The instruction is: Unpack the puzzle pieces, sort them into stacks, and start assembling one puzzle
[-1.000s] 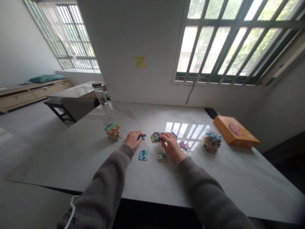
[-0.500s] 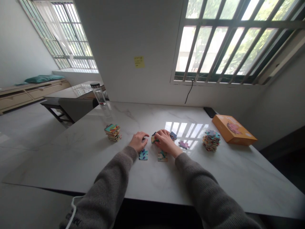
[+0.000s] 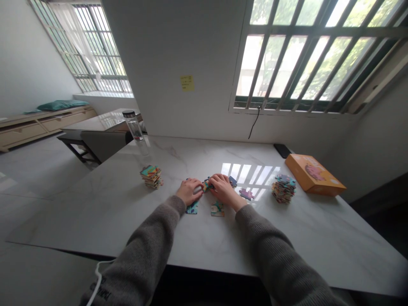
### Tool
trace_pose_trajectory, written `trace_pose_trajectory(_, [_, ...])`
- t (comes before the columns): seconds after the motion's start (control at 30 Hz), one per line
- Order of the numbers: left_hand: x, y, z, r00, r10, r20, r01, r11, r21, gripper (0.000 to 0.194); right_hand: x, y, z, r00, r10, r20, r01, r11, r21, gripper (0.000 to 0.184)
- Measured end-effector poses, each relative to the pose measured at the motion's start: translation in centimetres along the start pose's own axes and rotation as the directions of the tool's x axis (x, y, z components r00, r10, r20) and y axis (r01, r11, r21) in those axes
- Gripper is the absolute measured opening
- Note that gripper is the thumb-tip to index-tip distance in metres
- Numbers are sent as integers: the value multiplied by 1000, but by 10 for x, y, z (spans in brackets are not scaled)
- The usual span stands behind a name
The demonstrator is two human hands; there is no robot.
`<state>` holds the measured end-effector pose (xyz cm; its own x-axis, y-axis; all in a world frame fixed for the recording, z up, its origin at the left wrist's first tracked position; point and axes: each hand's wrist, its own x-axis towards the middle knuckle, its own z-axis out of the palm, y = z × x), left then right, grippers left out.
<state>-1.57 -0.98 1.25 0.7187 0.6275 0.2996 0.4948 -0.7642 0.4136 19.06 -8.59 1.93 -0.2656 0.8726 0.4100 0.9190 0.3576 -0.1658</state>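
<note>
Both my hands rest on the white marble table (image 3: 191, 250), close together over a small cluster of joined puzzle pieces (image 3: 208, 185). My left hand (image 3: 189, 191) has its fingers curled down against a piece at the cluster's left edge. My right hand (image 3: 224, 189) lies over the cluster with fingers bent onto it. Two loose pieces lie just in front of my hands: a blue one (image 3: 192, 208) half under my left wrist and a teal one (image 3: 217, 209). Further loose pieces (image 3: 246, 194) lie to the right.
A short stack of puzzle pieces (image 3: 151, 176) stands at the left, a taller stack (image 3: 283, 188) at the right. An orange box (image 3: 314, 174) and a dark phone (image 3: 282, 150) lie at the far right. A water bottle (image 3: 134, 127) stands at the far left corner.
My left hand has slid right with its piece until it meets the cluster under my right hand. My right hand shifted slightly left.
</note>
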Motion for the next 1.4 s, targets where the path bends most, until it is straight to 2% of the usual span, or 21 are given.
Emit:
trace_pose_trajectory(0.2, [0, 4, 2, 1000, -21, 3, 21, 1000, 7, 19, -3, -3, 0, 1000, -21, -18, 21, 1000, 20, 17])
trace_pose_trajectory(0.37, [1, 3, 6, 999, -37, -13, 38, 999, 21, 19, -3, -9, 4, 1000, 13, -27, -11, 997, 73, 19])
trace_pose_trajectory(0.47, [2, 3, 9, 997, -62, -54, 63, 998, 11, 22, -3, -13, 6, 998, 33, -57, -24, 990, 142, 25])
trace_pose_trajectory(0.57, [2, 4, 9, 988, -62, -140, 54, 997, -61, 31, -4, -16, 5, 989, 77, -123, -42, 963, 267, 33])
trace_pose_trajectory(0.67, [2, 7, 6, 962, -11, -271, -24, 992, -124, 40, -5, -19, 3, 965, 200, -170, -87, 856, 510, 42])
trace_pose_trajectory(0.77, [1, 12, 5, 929, 64, -364, -126, 981, -149, 53, -6, -22, 2, 947, 307, -90, -137, 643, 753, 41])
trace_pose_trajectory(0.83, [0, 14, 6, 925, 101, -367, -171, 971, -164, 58, -6, -24, 3, 938, 342, -50, -158, 554, 818, 37])
trace_pose_trajectory(0.93, [-1, 16, 8, 937, 136, -322, -205, 960, -190, 55, -5, -25, 3, 912, 404, -68, -159, 503, 850, 29])
trace_pose_trajectory(1.07, [-2, 18, 6, 948, 131, -290, -192, 962, -195, 44, -5, -22, -1, 882, 468, -54, -174, 431, 885, 24])
trace_pose_trajectory(1.23, [-2, 19, -3, 957, 112, -268, -179, 953, -243, 40, -6, -21, -5, 886, 463, -31, -177, 399, 900, 25])
trace_pose_trajectory(1.4, [-7, 15, -11, 955, 167, -246, -232, 936, -264, 37, -7, -26, -4, 890, 456, 9, -190, 352, 917, 27])
